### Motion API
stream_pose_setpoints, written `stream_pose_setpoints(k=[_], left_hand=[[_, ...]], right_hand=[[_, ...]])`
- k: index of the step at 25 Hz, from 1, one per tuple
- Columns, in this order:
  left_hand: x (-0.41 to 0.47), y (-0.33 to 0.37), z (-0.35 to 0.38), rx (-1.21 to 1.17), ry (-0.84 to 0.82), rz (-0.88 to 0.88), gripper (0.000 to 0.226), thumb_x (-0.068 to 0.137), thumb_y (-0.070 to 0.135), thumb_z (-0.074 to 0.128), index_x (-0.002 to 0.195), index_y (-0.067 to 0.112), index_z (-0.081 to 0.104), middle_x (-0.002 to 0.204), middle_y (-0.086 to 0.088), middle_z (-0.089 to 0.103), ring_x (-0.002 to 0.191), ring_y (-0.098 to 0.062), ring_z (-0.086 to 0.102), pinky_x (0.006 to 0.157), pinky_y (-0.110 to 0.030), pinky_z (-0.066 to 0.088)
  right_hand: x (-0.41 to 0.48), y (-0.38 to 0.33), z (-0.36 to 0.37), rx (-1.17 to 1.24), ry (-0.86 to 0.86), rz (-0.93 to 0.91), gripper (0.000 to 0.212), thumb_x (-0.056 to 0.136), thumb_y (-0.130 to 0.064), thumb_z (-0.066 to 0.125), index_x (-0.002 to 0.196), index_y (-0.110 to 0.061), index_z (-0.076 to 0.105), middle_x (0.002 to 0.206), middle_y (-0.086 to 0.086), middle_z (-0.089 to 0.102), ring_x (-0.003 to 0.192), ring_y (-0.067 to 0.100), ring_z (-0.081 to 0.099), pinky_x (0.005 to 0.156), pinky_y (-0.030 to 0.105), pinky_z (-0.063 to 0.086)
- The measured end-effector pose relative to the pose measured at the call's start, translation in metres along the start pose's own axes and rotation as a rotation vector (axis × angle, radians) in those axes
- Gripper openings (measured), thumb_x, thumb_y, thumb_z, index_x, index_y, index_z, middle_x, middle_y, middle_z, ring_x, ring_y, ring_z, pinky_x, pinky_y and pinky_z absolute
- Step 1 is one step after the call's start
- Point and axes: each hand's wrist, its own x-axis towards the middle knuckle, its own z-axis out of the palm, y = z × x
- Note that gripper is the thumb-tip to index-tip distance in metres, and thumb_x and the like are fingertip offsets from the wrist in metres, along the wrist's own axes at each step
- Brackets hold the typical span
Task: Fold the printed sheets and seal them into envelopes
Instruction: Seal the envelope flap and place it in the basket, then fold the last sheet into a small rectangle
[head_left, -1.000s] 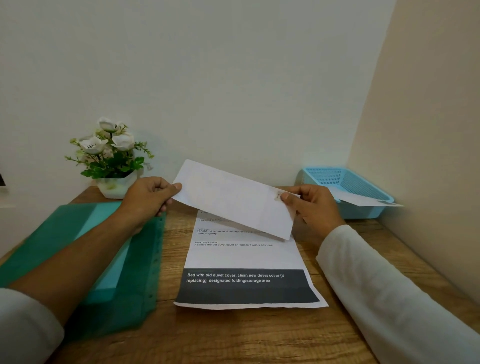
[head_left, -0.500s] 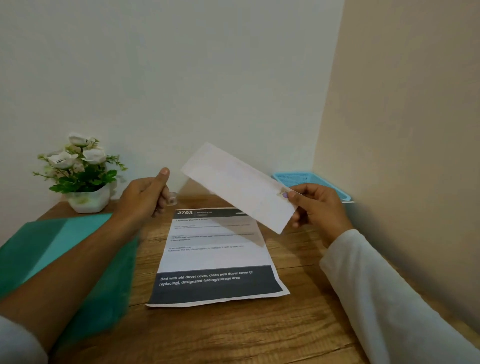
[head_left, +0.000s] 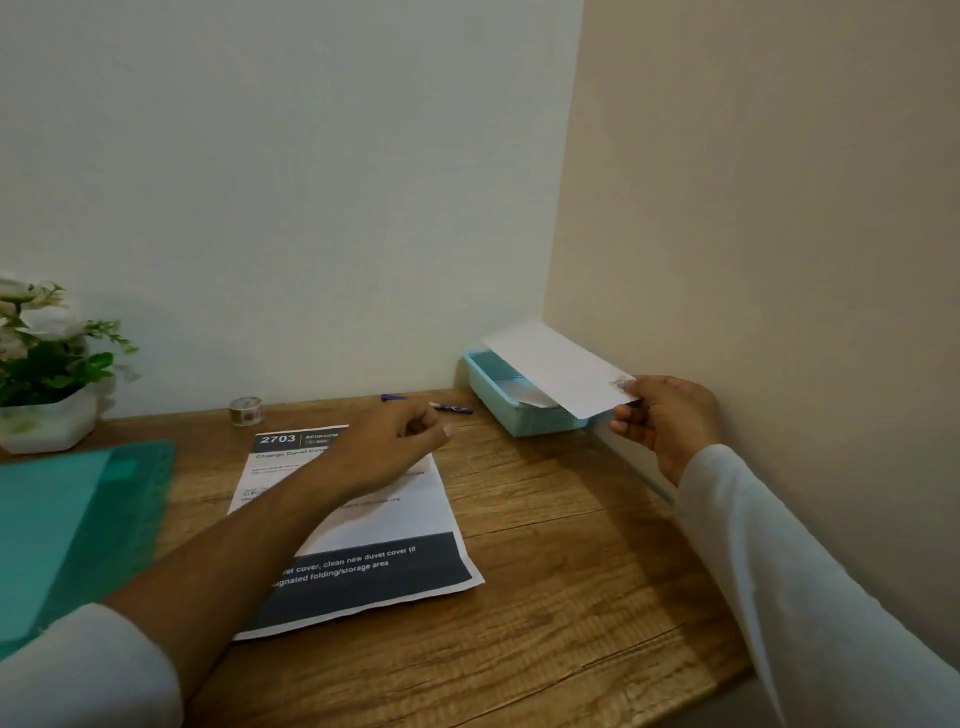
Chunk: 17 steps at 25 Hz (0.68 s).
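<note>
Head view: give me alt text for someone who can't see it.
The right hand pinches a white envelope by its near end, holding it over a blue basket in the far right corner. The left hand hangs loosely curled above an unfolded printed sheet lying flat on the wooden desk. A green folder and potted flowers sit at left.

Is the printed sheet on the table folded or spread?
Spread: the sheet lies flat on the table, header and footer both showing.

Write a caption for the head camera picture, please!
Right hand holds a white envelope over the blue basket; printed sheet lies unfolded.
</note>
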Motion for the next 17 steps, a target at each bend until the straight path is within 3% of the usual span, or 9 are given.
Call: stream_pose_setpoints(k=[4,8,14,17], left_hand=[[-0.002,-0.011,0.023,0.049,-0.089,-0.024,0.012,0.096,0.042,0.061,0.097,0.031,0.067,0.100,0.013,0.067,0.098,-0.006,0.060,0.083,-0.027,0.050],[-0.006,-0.014,0.025,0.066,-0.105,-0.035,0.010,0.097,0.039,0.062,0.101,0.032,0.068,0.105,0.016,0.065,0.102,-0.004,0.058,0.081,-0.021,0.047],[-0.008,-0.013,0.027,0.090,-0.126,-0.025,0.011,0.095,0.040,0.064,0.102,0.032,0.068,0.105,0.018,0.065,0.102,-0.002,0.058,0.088,-0.022,0.048],[-0.007,-0.014,0.025,0.080,-0.133,-0.028,0.010,0.095,0.041,0.064,0.101,0.034,0.067,0.106,0.019,0.065,0.104,-0.003,0.058,0.086,-0.022,0.048]], right_hand=[[0.004,0.006,-0.008,0.080,0.003,0.074,0.015,0.098,-0.011,0.067,0.109,-0.001,0.067,0.080,0.012,0.075,0.060,0.015,0.072,0.057,0.030,0.063],[0.002,0.013,-0.005,0.071,-0.039,0.060,0.021,0.098,-0.013,0.068,0.116,-0.004,0.064,0.101,0.019,0.075,0.074,0.020,0.074,0.073,0.035,0.064],[0.007,0.024,0.005,-0.025,-0.044,0.025,0.023,0.095,-0.007,0.070,0.114,0.001,0.060,0.105,0.024,0.073,0.064,0.019,0.071,0.055,0.028,0.063],[0.009,0.024,0.009,-0.134,-0.013,-0.014,0.023,0.093,-0.011,0.074,0.108,-0.004,0.057,0.096,0.020,0.072,0.055,0.018,0.068,0.049,0.029,0.059]])
